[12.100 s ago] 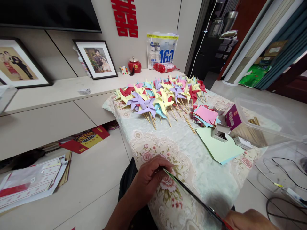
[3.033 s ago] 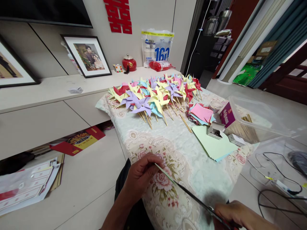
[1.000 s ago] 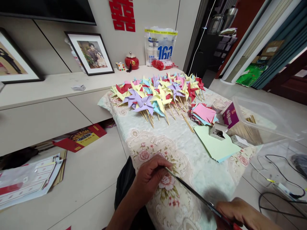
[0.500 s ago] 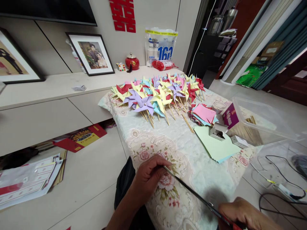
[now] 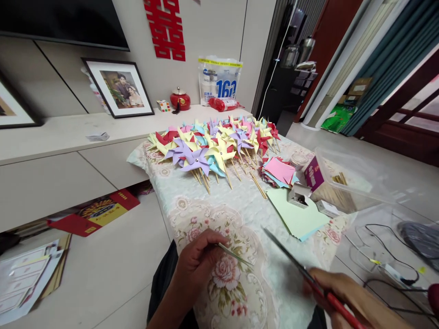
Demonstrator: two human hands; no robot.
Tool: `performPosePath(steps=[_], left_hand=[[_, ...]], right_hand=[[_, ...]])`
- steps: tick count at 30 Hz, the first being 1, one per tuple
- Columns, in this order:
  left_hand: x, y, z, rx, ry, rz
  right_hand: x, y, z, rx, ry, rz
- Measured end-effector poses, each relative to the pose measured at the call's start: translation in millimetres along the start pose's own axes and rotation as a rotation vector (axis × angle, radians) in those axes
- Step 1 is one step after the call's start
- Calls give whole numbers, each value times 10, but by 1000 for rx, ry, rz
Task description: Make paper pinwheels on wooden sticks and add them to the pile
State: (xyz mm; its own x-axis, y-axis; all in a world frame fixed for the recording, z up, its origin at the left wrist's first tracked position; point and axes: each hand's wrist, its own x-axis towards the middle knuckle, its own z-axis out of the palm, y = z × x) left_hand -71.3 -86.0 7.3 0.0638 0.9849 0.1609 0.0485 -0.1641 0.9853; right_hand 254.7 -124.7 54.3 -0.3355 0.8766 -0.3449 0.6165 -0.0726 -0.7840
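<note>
My left hand (image 5: 200, 260) pinches a thin pale-green piece of paper (image 5: 237, 256), seen almost edge-on, over the near part of the flowered tablecloth (image 5: 219, 210). Close to the lower right, my right hand (image 5: 346, 292) is wrapped round a pair of scissors (image 5: 284, 249) with red handles. Their dark blades look closed and point up and left, apart from the paper. Farther back lie a sheaf of green sheets (image 5: 295, 217) and a pile of cut coloured paper (image 5: 279, 171).
Many paper pinwheels (image 5: 221, 153) on sticks cover the table's far end. Loose sticks (image 5: 258, 185), a small open box of pins (image 5: 300, 196), a white box (image 5: 327, 209) and a clear plastic bin (image 5: 363, 196) are at the right. Cables (image 5: 380, 288) lie on the floor.
The scissors have come away from the paper, and my right hand has lifted. My left hand still holds the paper, now slightly lower and left in view. The view has turned a little right.
</note>
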Motion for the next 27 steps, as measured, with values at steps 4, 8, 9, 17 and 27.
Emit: performPosePath(steps=[4, 8, 9, 17, 27], left_hand=[[111, 28, 54, -51, 66, -84], [264, 39, 155, -173, 112, -183], [300, 35, 183, -196, 128, -193], [453, -114, 341, -271, 149, -214], [457, -219, 389, -272, 162, -216]], right_hand=[[269, -50, -257, -474, 323, 59], [560, 17, -413, -769, 478, 122], [619, 38, -428, -811, 486, 133], [807, 161, -468, -868, 467, 151], [767, 249, -491, -892, 480, 108]])
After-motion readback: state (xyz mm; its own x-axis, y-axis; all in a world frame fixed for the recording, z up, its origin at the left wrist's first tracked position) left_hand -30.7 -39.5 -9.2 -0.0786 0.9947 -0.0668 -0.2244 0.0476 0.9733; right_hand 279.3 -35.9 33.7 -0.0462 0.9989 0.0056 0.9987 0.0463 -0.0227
